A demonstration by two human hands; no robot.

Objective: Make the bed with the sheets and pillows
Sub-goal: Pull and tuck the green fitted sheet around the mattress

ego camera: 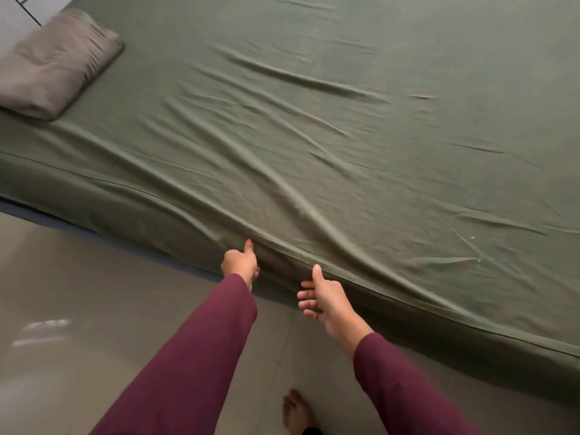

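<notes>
A green sheet [345, 136] covers the mattress, with long wrinkles running toward its near edge. One grey pillow [53, 62] lies at the far left corner of the bed. My left hand [240, 265] is at the side of the mattress with its fingers curled into the sheet's hanging edge and its thumb pointing up. Beside it, my right hand [323, 296] has relaxed, spread fingers that hold nothing. Its thumb points up at the mattress edge. Both sleeves are maroon.
Glossy beige floor tiles [78, 309] lie in front of the bed. My bare foot [295, 412] stands on the floor below my hands. A light wall or floor strip [18, 14] shows beyond the pillow.
</notes>
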